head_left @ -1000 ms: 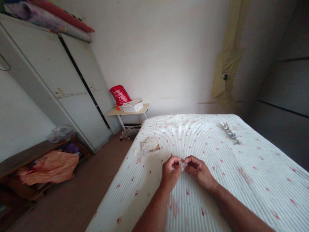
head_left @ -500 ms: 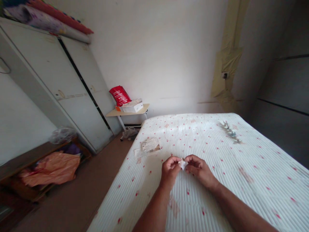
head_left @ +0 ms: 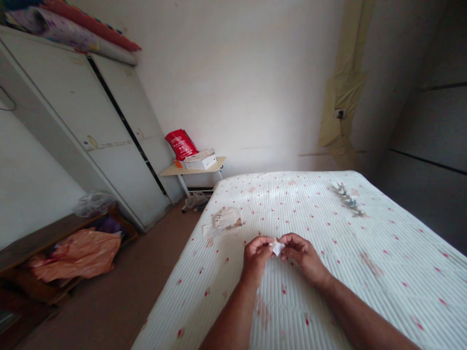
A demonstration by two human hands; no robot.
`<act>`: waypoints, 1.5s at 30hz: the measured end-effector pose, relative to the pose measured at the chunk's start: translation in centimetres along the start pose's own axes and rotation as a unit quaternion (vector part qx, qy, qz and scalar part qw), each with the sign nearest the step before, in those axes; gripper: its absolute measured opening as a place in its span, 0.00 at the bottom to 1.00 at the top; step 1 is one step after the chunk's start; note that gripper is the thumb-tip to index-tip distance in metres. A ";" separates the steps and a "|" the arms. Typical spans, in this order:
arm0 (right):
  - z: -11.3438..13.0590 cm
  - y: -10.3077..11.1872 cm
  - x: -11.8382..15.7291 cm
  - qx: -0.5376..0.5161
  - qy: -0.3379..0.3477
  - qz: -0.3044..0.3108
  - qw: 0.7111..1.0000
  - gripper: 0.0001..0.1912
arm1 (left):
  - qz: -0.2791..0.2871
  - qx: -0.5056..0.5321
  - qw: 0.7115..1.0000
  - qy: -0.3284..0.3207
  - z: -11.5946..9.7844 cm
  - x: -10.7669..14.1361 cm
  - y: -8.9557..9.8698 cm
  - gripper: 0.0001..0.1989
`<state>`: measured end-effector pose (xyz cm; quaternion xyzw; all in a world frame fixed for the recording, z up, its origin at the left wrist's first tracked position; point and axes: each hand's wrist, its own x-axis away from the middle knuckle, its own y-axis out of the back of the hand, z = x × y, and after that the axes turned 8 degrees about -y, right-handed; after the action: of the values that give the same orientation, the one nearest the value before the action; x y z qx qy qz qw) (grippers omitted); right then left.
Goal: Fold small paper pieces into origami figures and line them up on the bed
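Note:
A small folded piece of white paper (head_left: 277, 247) is pinched between my two hands, just above the bed's striped, red-dotted cover (head_left: 288, 311). My left hand (head_left: 257, 255) grips its left side between thumb and fingers. On the right side, the thumb and fingers of my right hand (head_left: 302, 253) close on it too. The paper has pointed corners; its exact shape is partly hidden by my fingertips. Printed paper sheets (head_left: 228, 219) lie flat on the cover, to the left beyond my left hand. A row of small folded-looking grey-white pieces (head_left: 347, 198) sits farther off to the right.
Past the bed's far left corner stands a small table (head_left: 171, 170) with a red bag (head_left: 181, 144) and a white box (head_left: 201, 162). A tall cabinet (head_left: 109, 126) and a low shelf with an orange plastic bag (head_left: 78, 255) are at left.
The white paper is tilted slightly differently between my fingers, showing a little more of its face. Both hands have hardly moved, and the surroundings look the same.

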<state>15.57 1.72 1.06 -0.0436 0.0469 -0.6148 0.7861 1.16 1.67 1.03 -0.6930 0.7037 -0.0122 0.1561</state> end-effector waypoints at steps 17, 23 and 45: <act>0.2 -0.1 0.1 -0.008 0.000 -0.005 1.000 0.08 | 0.009 0.022 1.000 -0.001 0.6 0.0 0.1 0.11; 0.2 0.0 0.1 -0.022 0.007 0.004 1.000 0.07 | 0.011 0.037 0.999 -0.006 0.8 -0.1 0.2 0.09; 0.3 0.0 0.1 -0.028 0.014 0.018 0.999 0.07 | 0.009 0.049 0.998 -0.023 1.4 -0.1 0.4 0.09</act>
<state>15.64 1.68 1.40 -0.0557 0.0758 -0.5993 0.7950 1.08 2.12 -0.41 -0.6782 0.7047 -0.0292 0.2066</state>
